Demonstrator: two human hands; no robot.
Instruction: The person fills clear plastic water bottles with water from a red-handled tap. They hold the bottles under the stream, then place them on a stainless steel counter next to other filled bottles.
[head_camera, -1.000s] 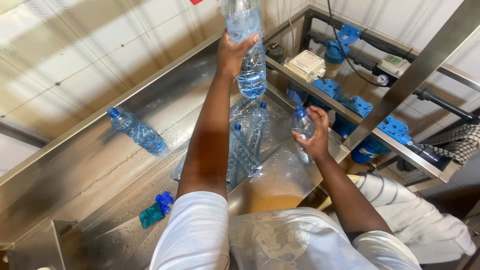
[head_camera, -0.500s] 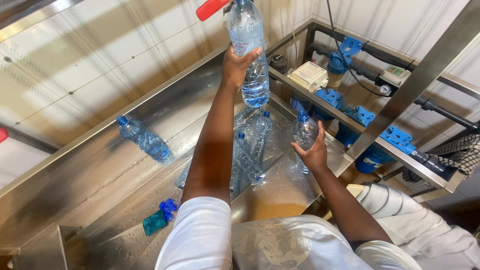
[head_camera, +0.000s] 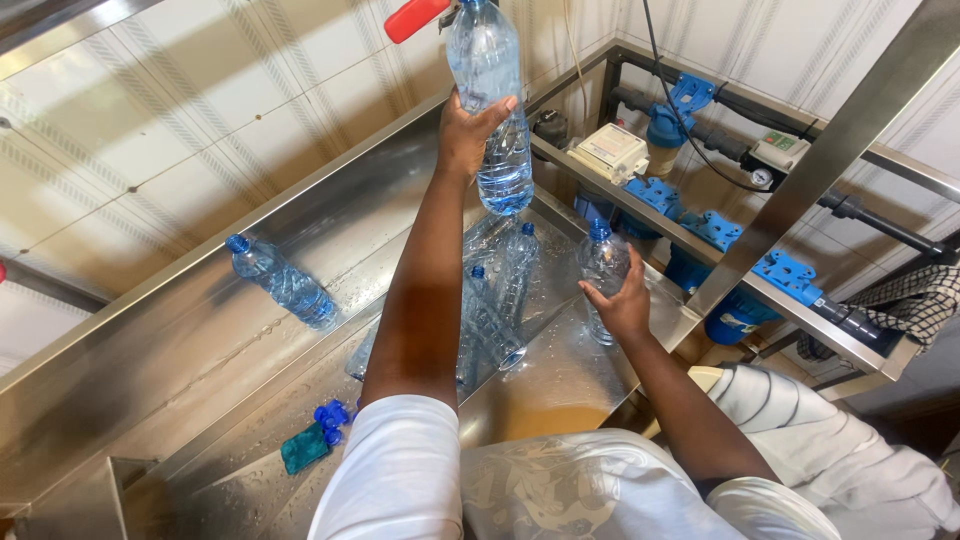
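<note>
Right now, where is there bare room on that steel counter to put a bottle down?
Bare steel lies between the capped bottle lying on its side and the blue caps. It is crowded where empty bottles pile up beside the right hand.

Tiled wall (head_camera: 200, 130) behind a steel counter (head_camera: 150, 370) — sunlit.

**Two clear plastic bottles in hand**

Raised bottle (head_camera: 492, 105): clear ribbed plastic, upright, uncapped neck right under the red-handled tap (head_camera: 416, 17), partly filled. Gripped round its middle, high above the steel trough (head_camera: 250, 330).

Capped bottle (head_camera: 603, 272): smaller, clear, blue cap on, upright, base on the wet steel surface near the trough's right end, held from its right side.
</note>
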